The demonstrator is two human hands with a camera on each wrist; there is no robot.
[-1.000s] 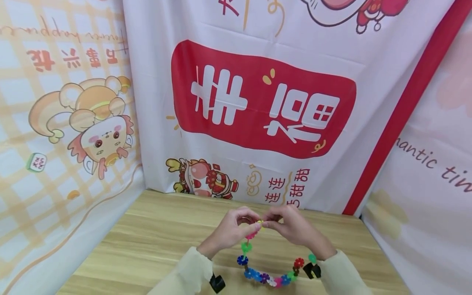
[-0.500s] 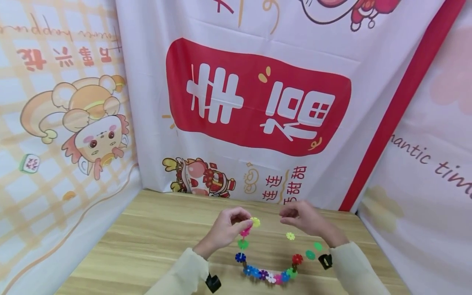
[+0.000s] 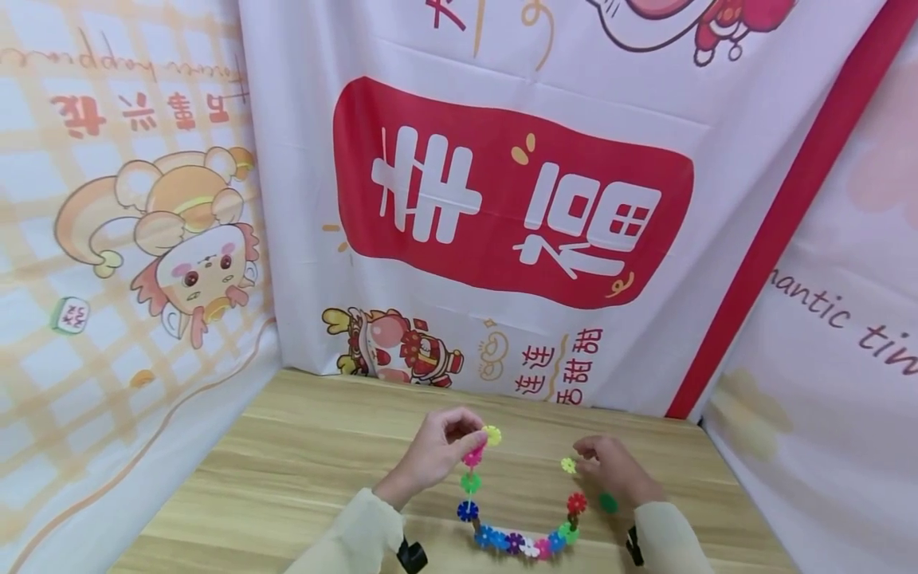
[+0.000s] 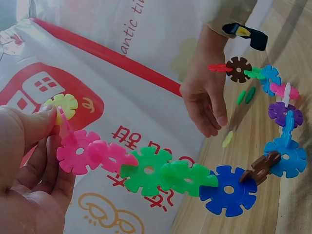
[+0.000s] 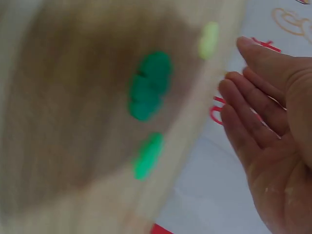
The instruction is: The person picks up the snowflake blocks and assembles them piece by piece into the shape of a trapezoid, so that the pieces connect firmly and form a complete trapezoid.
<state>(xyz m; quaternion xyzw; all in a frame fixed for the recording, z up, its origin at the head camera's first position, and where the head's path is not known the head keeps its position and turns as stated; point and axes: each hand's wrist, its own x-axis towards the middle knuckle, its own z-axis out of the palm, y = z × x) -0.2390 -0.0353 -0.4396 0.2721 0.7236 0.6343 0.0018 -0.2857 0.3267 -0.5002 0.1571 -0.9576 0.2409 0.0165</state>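
My left hand [image 3: 433,456] pinches the upper end of a chain of interlocking plastic snowflake discs [image 4: 228,190], by its yellow disc [image 4: 66,107] and the pink one beside it. From there the chain hangs down and curves right in a U, through pink, green, blue, brown, purple and white discs to a red disc [image 3: 577,503]. My right hand [image 3: 618,472] holds nothing, its fingers extended in the right wrist view. It hovers beside a loose yellow disc [image 3: 568,465] on the table. Loose green discs [image 5: 151,85] lie nearby, one overlapping another.
The wooden table [image 3: 315,446] meets printed cloth walls, with a white and red cloth [image 3: 512,191] at the back. Black straps with a small block [image 3: 412,556] sit at both wrists.
My right hand has let go of the chain's yellow end, moved right, then down toward the loose yellow disc. My left hand keeps holding the chain, shifted slightly left.
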